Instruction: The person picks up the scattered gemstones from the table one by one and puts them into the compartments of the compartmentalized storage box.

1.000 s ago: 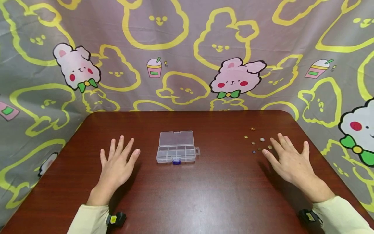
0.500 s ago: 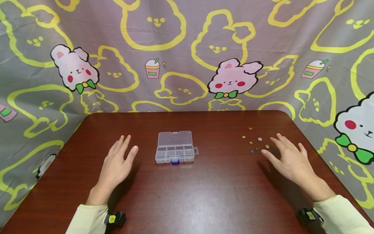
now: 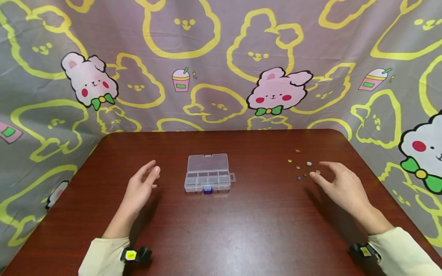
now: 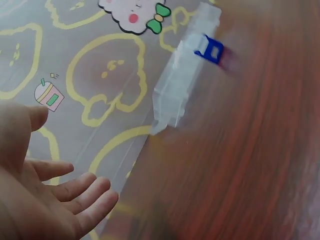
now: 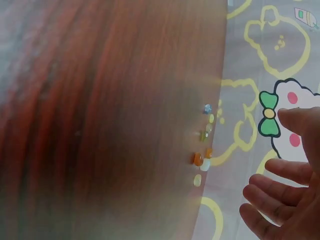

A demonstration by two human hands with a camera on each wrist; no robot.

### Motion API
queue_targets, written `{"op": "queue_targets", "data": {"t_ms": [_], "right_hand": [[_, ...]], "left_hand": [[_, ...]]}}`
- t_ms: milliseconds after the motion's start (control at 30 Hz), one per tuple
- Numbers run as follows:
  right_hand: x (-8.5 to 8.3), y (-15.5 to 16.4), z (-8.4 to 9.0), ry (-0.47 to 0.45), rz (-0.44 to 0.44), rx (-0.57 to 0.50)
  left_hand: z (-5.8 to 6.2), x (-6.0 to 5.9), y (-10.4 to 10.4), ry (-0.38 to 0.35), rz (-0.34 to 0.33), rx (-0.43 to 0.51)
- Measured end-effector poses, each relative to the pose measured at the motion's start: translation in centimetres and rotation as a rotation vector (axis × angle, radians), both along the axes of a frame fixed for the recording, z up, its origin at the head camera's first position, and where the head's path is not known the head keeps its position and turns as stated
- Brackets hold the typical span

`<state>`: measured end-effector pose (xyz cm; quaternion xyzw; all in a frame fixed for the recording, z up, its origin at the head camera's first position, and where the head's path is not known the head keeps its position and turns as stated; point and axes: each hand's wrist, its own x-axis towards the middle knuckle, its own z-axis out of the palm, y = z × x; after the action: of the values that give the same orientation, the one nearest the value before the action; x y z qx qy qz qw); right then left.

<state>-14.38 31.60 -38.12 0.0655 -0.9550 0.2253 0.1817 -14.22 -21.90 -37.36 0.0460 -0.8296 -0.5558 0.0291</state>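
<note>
Two hands, palms-down and flat a second ago, now lifted on edge, fingers relaxed, gripping nothing: left hand [image 3: 139, 188] at nine o'clock of one clear compartment box [image 3: 208, 178] with blue latch, lid open, mid-counter [image 3: 224, 230]; right hand [image 3: 340, 184] just beside some seven small beads [image 3: 304, 165] scattered at two o'clock. Likely start of bead pickup, none boxed yet.
</note>
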Motion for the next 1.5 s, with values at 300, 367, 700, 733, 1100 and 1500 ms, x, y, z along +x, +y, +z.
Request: {"op": "queue_targets", "data": {"t_ms": [300,367,700,733,1100,1500], "right_hand": [[-0.4,0.0,-0.2,-0.024,-0.003,-0.137],[-0.4,0.1,-0.3,-0.052,-0.009,-0.169],[-0.4,-0.3,-1.0,-0.229,0.043,-0.422],[-0.5,-0.3,-1.1,-0.234,0.052,-0.439],[-0.9,-0.7,-2.3,-0.313,0.109,-0.503],[-1.8,-0.8,-2.3,-0.442,0.106,-0.619]], "left_hand": [[-0.7,-0.7,0.7,-0.082,-0.011,0.258],[-0.8,-0.8,0.8,-0.094,-0.018,0.297],[-1.5,-1.5,1.2,-0.18,-0.038,0.447],[-1.6,-1.6,1.3,-0.18,-0.036,0.45],[-2.5,-2.5,2.4,-0.193,-0.06,0.425],[-2.7,-3.1,3.4,-0.232,-0.108,0.308]]}}
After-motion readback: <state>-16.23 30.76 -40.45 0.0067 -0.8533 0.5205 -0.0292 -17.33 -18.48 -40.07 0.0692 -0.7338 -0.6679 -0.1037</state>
